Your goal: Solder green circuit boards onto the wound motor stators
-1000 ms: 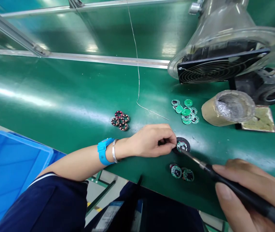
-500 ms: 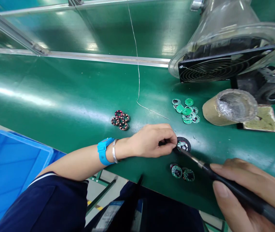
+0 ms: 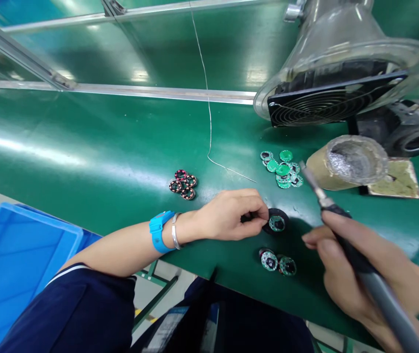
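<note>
My left hand (image 3: pixel 237 214) is closed in a pinch, its fingertips at the left edge of a round black holder (image 3: pixel 283 215). A small round circuit board (image 3: pixel 277 224) with a dark centre sits in that holder. The fingertips partly cover the holder's left side. My right hand (image 3: pixel 367 269) grips a soldering iron (image 3: pixel 360 257) by its dark handle. The iron's metal tip points up and left, raised away from the board, beside the loose green round boards (image 3: pixel 283 169). Two coil assemblies topped with boards (image 3: pixel 277 263) stand just below the holder.
Several copper-and-black ring coils (image 3: pixel 183 184) lie to the left. Thin solder wire (image 3: pixel 210 127) hangs down onto the green bench (image 3: pixel 95 152). A fan in a clear hood (image 3: pixel 327 105), a tan cup (image 3: pixel 318 164) and a sponge tray (image 3: pixel 397 179) stand right. A blue bin (image 3: pixel 29 274) is lower left.
My right hand has lifted the soldering iron off the board, its tip swinging up and right toward the cup. My left hand has stayed at the holder.
</note>
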`<act>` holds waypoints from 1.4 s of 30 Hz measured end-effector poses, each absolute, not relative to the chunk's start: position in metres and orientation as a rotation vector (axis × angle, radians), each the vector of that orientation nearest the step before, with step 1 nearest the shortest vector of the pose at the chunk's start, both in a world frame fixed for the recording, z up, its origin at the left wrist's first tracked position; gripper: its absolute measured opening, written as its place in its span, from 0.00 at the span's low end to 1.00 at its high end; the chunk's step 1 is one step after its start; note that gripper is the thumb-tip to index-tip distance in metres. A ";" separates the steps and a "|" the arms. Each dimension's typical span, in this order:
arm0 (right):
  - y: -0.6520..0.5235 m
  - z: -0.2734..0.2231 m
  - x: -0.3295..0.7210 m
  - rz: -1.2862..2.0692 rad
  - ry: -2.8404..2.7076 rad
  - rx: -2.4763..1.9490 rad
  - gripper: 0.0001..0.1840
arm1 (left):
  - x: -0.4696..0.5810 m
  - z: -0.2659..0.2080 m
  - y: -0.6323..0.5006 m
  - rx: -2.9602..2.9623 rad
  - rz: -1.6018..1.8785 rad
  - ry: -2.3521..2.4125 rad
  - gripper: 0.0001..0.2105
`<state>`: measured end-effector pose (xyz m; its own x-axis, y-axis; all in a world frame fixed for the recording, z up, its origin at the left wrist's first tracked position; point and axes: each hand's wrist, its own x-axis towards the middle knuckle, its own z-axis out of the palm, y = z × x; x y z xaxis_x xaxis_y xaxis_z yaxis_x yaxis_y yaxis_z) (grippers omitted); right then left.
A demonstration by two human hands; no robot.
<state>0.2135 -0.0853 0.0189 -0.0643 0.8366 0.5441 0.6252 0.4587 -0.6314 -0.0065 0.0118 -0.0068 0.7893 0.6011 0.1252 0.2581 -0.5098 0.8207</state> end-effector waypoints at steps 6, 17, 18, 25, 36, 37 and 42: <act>-0.068 -0.003 0.203 0.250 -2.002 -1.191 0.25 | -0.006 -0.007 0.009 2.247 0.527 0.611 0.05; -0.066 -0.002 0.203 0.296 -1.964 -1.202 0.23 | 0.000 -0.008 -0.003 2.255 0.683 0.623 0.05; -0.066 -0.003 0.203 0.300 -1.960 -1.201 0.23 | 0.001 -0.006 -0.003 2.140 0.643 0.659 0.04; -0.065 -0.006 0.201 0.259 -1.988 -1.111 0.26 | 0.006 0.004 -0.002 1.587 0.393 0.871 0.03; -0.066 -0.007 0.207 0.155 -2.164 -0.986 0.27 | 0.001 0.003 0.000 1.451 0.244 0.913 0.02; -0.066 -0.006 0.207 0.150 -2.181 -0.982 0.27 | 0.001 0.003 0.000 1.469 0.244 0.918 0.02; -0.068 -0.004 0.211 0.176 -2.147 -1.000 0.27 | 0.003 0.005 -0.002 1.561 0.273 0.954 0.01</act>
